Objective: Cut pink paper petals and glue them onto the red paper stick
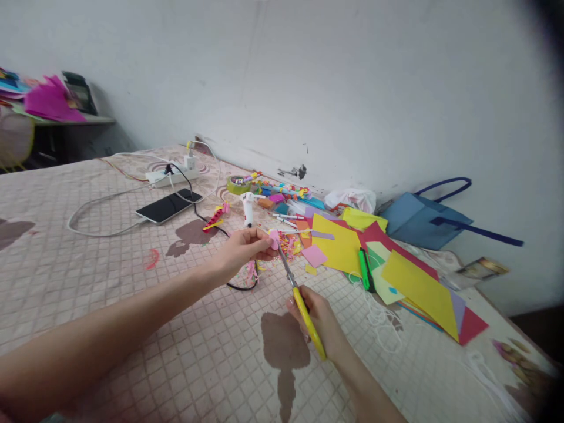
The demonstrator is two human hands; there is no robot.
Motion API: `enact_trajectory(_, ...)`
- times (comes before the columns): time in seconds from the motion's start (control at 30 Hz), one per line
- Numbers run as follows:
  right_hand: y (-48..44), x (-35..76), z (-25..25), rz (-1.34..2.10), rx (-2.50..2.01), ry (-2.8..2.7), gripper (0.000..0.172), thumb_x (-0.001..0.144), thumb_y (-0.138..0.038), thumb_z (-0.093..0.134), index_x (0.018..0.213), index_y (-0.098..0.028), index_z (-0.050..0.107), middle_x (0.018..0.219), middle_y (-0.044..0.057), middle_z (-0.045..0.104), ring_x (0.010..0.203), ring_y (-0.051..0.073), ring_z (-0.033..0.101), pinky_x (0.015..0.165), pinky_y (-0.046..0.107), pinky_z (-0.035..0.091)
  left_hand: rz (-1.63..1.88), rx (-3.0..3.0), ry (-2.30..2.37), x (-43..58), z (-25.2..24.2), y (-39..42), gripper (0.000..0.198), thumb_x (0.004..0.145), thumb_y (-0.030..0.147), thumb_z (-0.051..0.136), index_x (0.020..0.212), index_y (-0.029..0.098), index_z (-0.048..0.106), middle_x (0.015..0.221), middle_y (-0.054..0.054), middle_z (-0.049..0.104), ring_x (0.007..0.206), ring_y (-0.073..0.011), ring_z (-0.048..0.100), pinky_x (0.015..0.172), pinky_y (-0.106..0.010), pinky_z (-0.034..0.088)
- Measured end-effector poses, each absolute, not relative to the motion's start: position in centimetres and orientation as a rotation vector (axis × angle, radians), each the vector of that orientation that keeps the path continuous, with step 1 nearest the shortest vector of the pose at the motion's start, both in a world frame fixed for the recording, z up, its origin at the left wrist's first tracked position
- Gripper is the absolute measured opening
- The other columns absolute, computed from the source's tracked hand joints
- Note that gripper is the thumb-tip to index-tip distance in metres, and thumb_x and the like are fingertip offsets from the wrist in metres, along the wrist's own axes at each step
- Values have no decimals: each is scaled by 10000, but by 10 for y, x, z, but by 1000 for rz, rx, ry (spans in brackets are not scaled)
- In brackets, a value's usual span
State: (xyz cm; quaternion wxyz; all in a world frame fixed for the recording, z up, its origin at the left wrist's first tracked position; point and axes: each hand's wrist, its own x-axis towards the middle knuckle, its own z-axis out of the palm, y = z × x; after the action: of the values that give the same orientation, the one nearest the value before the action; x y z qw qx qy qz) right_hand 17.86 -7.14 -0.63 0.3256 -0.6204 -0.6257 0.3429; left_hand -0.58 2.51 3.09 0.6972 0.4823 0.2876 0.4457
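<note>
Between the thumb and fingers of my left hand (247,249) is a small pink paper piece (274,239). My right hand (319,320) grips the yellow handles of a pair of scissors (308,323). The blades point up and away from me, their tips touching or very near the pink paper's lower edge. Just beyond my left hand stands a white glue gun (248,210). Small colourful paper scraps (288,244) lie behind the scissor tips. To their right are a pink paper square (314,255) and a large yellow sheet (335,242).
A phone (168,207) with a white cable lies left, near a power strip (171,175). On the right are a green cutter (365,269), white string (383,323), stacked coloured sheets (420,294) and a blue bag (425,220) by the wall. Green tape (238,185) sits at the back.
</note>
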Motion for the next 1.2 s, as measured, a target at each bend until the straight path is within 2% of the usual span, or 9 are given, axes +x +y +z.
enact_trajectory(0.6,-73,178,-6,887,-1619,-1645,339,786,-482,523,635,-202,405,509,-69,331,417,74,297,358,186,246,956,1035,615,-3,30,19,193,719,262,690,742,135,547,745,-31,682,677,-114,643,683,-249,501)
enact_trajectory(1.2,-70,182,-14,785,-1611,-1692,319,780,-445,536,632,-196,404,534,-63,350,477,82,312,419,196,260,928,1117,594,-6,29,23,184,744,257,674,756,127,544,746,-34,683,708,-117,647,716,-259,496)
